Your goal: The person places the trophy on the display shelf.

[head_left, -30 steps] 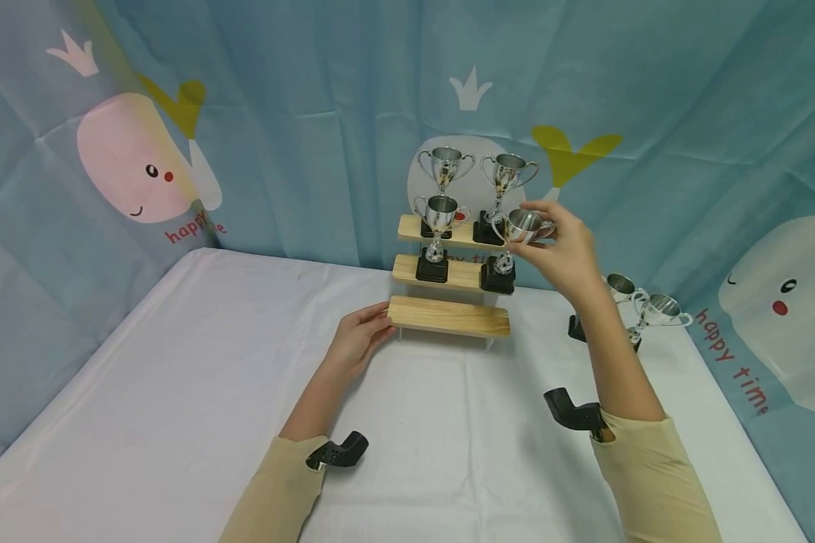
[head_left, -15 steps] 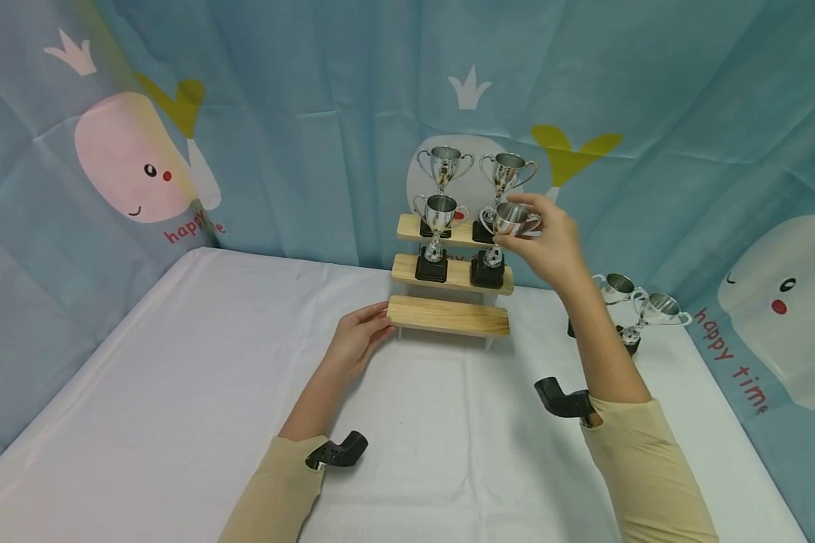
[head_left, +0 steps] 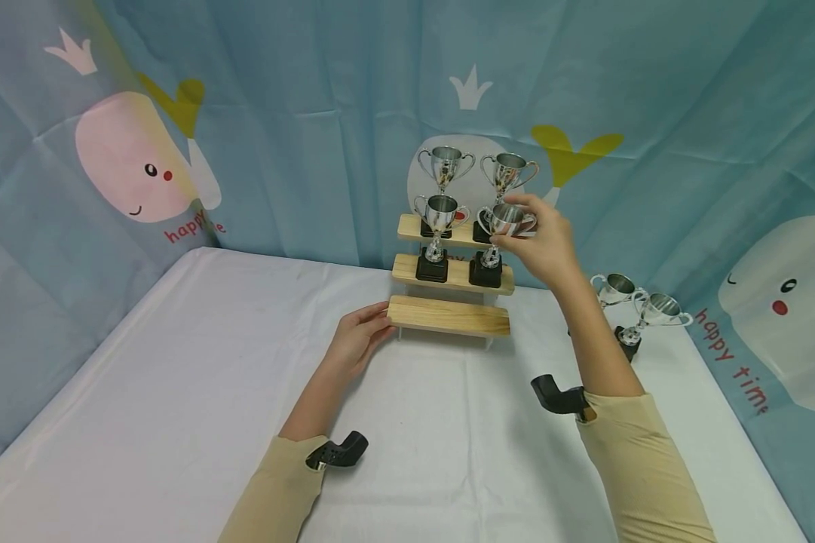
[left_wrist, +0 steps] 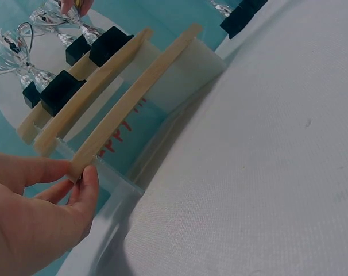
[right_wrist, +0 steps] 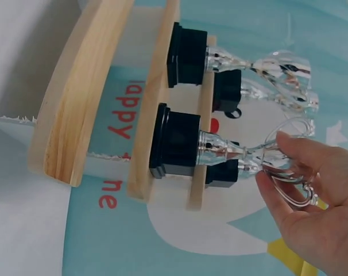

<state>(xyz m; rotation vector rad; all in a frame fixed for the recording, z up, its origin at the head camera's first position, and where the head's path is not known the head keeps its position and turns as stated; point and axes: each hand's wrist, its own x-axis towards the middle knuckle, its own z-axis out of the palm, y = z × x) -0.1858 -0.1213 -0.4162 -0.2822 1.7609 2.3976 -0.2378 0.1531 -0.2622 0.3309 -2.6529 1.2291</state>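
My right hand (head_left: 546,240) pinches the cup of a silver trophy (head_left: 491,256), whose black base stands on the right part of the middle shelf. Beside it on that shelf is another trophy (head_left: 439,219), and two more, a left trophy (head_left: 445,164) and a right trophy (head_left: 507,172), stand on the top shelf behind. My left hand (head_left: 358,341) grips the left end of the bottom shelf (head_left: 448,316) of the three-step wooden stand. In the left wrist view, thumb and fingers (left_wrist: 89,187) close on that shelf end. The right wrist view shows the held trophy's base (right_wrist: 177,141) against the shelf.
Two more trophies, a front trophy (head_left: 654,313) and a back trophy (head_left: 614,286) partly hidden by my right forearm, stand on the white-clothed table (head_left: 434,452) at the right. A blue printed curtain (head_left: 298,151) hangs behind the stand and along the sides.
My right hand has moved left with the trophy, shifting its base inward from the right end of the middle shelf. My left hand has stayed on the bottom shelf.
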